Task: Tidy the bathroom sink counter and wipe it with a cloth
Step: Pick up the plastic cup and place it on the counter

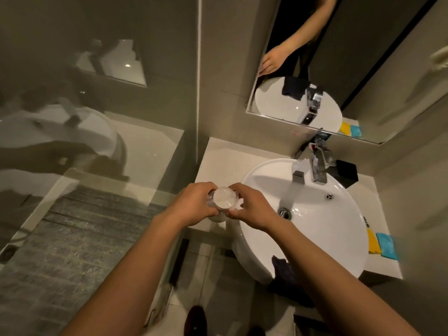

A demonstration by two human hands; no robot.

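Counter (218,163), pale stone, runs from a glass partition (97,117) at 9 o'clock to the wall at 3 o'clock, mirror (363,69) at 12. White basin (327,226) fills most of it and overhangs the front edge; faucet (317,166) at its 12 o'clock. My left hand (196,204) and right hand (252,209) both curl closed around 1 clear jar (225,198) above the bare corner at the basin's 9 o'clock. Dark cloth (283,267) drapes the basin's 6 o'clock rim. Yellow and blue pads (383,243) lie at 3 o'clock, black box (346,173) at 1.
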